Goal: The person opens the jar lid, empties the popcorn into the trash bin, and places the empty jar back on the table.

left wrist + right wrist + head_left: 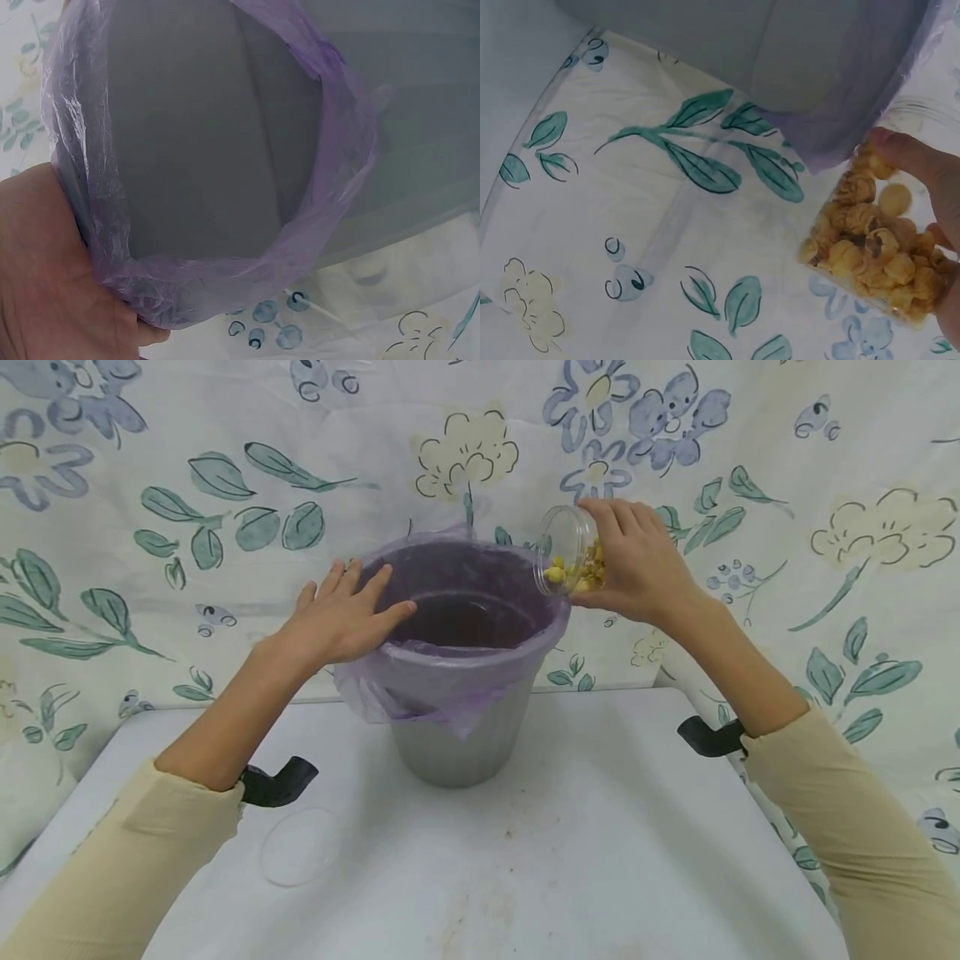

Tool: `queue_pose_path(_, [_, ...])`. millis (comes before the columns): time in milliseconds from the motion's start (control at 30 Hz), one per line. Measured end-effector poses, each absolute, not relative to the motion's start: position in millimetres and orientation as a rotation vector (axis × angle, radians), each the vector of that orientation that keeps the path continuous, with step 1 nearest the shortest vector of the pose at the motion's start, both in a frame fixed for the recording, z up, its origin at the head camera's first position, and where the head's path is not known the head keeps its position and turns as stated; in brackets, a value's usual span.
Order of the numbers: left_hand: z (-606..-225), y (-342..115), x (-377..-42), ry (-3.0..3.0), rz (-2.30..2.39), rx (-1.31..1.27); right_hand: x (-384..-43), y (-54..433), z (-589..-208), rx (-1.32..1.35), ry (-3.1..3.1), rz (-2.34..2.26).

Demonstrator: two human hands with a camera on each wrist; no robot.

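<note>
A grey bin (465,747) stands upright at the far side of the table, a purple plastic liner (450,697) folded over its rim. My left hand (337,618) rests at the rim's left side, fingers spread and mostly straight; the left wrist view has its edge against the liner (341,165). With my right hand (637,564) I grip a clear jar (558,531), tipped sideways at the rim's right side, its mouth towards the bin. Golden popcorn (881,259) lies inside the jar. The bin's bottom is dark and hard to make out.
On the white table (637,843), a clear round lid-like disc (288,885) lies at the left. Small dark crumbs and brownish smudges mark the middle. Floral cloth (750,443) hangs close behind the bin and along the right side.
</note>
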State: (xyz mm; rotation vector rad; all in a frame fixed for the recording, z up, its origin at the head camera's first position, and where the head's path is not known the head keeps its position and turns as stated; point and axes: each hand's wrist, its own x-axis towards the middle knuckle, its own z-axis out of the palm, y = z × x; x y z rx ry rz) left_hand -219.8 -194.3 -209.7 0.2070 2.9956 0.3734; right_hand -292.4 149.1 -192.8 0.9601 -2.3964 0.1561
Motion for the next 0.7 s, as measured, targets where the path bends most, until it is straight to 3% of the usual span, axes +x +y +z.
queue_pose_path(700, [-210.5,-194.1,-218.2,3.009,0.372,0.211,-294.0,144.7,-187.6,1.042,-2.325,0.014])
